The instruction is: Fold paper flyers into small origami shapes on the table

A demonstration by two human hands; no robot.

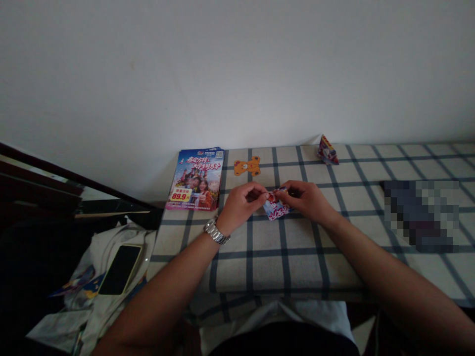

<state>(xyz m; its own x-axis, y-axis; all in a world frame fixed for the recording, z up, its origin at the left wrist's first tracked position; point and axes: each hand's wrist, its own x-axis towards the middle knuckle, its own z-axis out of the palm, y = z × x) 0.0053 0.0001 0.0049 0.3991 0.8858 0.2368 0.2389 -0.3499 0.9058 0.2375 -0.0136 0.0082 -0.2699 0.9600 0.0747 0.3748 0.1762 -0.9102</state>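
Observation:
Between my two hands, just above the checked tablecloth, is a small folded piece of printed paper [277, 209], blue and white with red lettering. My left hand [245, 202], with a metal watch [217, 231] on its wrist, pinches the paper's upper left edge. The fingers of my right hand [306, 198] are closed on its upper right side and hide part of it. Farther back and to the right, a small folded paper shape [327, 150] in similar colours stands near the wall. A stack of printed flyers [196, 180] lies to the left of my hands.
The table has a checked cloth [247, 267] and meets a plain wall [237, 74]. A brown bear cutout [247, 166] lies behind my hands. At the right is a dark blurred-out item [419, 217]. Left of the table, a phone [120, 269] rests on pale fabric or bags.

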